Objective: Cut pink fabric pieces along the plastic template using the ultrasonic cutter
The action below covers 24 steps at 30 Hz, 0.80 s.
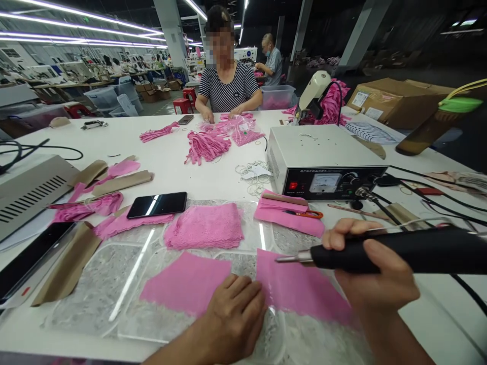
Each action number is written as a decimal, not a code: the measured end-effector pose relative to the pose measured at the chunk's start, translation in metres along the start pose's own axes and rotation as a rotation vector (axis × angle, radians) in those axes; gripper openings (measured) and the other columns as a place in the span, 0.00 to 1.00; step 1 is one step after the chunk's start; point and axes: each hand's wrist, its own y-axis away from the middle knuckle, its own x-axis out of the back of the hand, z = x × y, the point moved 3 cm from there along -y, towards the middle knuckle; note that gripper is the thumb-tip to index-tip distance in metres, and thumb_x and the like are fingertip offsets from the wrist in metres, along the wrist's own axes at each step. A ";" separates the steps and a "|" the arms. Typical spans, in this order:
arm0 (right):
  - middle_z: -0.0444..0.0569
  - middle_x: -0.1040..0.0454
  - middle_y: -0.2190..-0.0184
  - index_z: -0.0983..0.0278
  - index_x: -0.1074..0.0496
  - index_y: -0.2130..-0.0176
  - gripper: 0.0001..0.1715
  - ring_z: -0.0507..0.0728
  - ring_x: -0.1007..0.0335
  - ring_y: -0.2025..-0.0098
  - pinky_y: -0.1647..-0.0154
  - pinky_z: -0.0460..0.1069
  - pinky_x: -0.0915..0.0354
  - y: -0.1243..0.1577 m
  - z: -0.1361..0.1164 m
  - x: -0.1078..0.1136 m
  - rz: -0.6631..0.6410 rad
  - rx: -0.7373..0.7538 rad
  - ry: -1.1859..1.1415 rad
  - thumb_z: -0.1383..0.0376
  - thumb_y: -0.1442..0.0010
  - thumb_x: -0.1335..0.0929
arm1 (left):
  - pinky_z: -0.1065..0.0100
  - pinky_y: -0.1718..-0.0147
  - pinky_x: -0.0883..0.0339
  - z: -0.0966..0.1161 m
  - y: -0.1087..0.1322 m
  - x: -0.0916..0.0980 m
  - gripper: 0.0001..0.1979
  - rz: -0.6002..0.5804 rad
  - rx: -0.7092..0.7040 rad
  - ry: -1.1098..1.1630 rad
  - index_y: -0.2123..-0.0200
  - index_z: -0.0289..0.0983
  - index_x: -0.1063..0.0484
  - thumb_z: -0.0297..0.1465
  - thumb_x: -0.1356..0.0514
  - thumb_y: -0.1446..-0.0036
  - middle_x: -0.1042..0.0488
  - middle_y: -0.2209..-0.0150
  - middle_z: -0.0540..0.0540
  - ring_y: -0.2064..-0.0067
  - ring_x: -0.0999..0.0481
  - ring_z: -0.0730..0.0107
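Note:
My right hand (376, 274) grips a black ultrasonic welding gun (350, 251); its slim metal tip points left, over the upper part of a pink fabric piece (300, 289). Closed and palm down, my left hand (238, 314) rests between that piece and another pink fabric piece (186, 284), overlapping the latter's right corner. Its fingertips are hidden, so what they pinch, if anything, does not show. Both pieces lie flat on a clear, textured plastic mat (110, 274). Just beyond sits a folded stack of pink lace-edged fabric (205, 225).
A generator box (312, 147) with cables stands at right, behind orange-handled scissors (304, 214) on pink pieces. Left are a phone (157, 205), a tablet (34, 258) and brown card strips (68, 263). Across the table, a co-worker (228, 86) handles pink straps (209, 147).

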 end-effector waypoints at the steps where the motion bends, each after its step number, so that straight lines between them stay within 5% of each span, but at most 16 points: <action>1: 0.44 0.33 0.73 0.62 0.29 0.72 0.03 0.50 0.37 0.78 0.77 0.49 0.34 -0.003 -0.006 0.006 0.064 0.044 0.021 0.64 0.52 0.32 | 0.61 0.66 0.31 -0.001 -0.001 -0.001 0.11 -0.004 0.004 -0.006 0.56 0.30 0.29 0.21 0.48 0.39 0.22 0.61 0.37 0.61 0.25 0.61; 7: 0.44 0.32 0.71 0.62 0.29 0.71 0.05 0.51 0.36 0.76 0.72 0.51 0.33 0.003 -0.007 0.025 0.147 0.076 0.070 0.64 0.53 0.32 | 0.48 0.50 0.31 -0.011 -0.005 -0.013 0.16 -0.101 0.098 -0.202 0.46 0.29 0.32 0.25 0.50 0.34 0.28 0.44 0.36 0.40 0.32 0.47; 15: 0.44 0.32 0.68 0.61 0.30 0.68 0.05 0.51 0.34 0.73 0.70 0.51 0.32 0.012 0.012 0.010 -0.006 0.050 0.051 0.63 0.47 0.30 | 0.45 0.44 0.34 -0.020 0.008 -0.026 0.20 -0.185 0.149 -0.244 0.41 0.32 0.35 0.31 0.49 0.33 0.32 0.40 0.37 0.36 0.37 0.47; 24: 0.45 0.32 0.68 0.61 0.30 0.68 0.05 0.51 0.34 0.73 0.68 0.52 0.32 0.011 0.014 0.011 -0.009 0.067 0.085 0.63 0.46 0.31 | 0.44 0.44 0.35 -0.021 0.010 -0.029 0.19 -0.173 0.188 -0.205 0.42 0.33 0.34 0.31 0.48 0.34 0.31 0.41 0.35 0.36 0.37 0.47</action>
